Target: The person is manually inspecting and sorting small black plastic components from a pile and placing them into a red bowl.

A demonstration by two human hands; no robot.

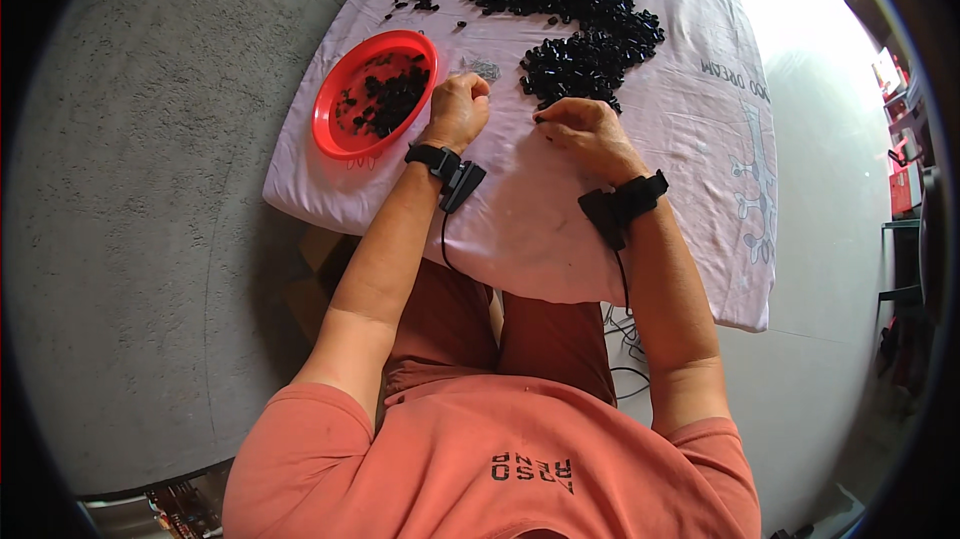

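My left hand (460, 113) is closed, fingers curled in, just right of a red plastic bowl (320, 119). Whatever its fingers hold, if anything, is hidden. Inside the bowl lies a loose heap of small black pieces (391, 104). My right hand (592, 137) pinches a small black piece (541, 120) between thumb and fingers, low over the cloth. Just beyond that hand begins a large pile of shiny small black pieces (575, 64), which runs toward the far end of the table. Their exact kind is too small to tell.
A pale pink printed cloth (690, 169) covers the table. A small grey patch (483, 69) shows between the hands and pile. Several stray black pieces (425, 5) lie at the far left. Both wrists wear black strapped devices with cables (447, 239). Reddish items (905, 174) stand far right.
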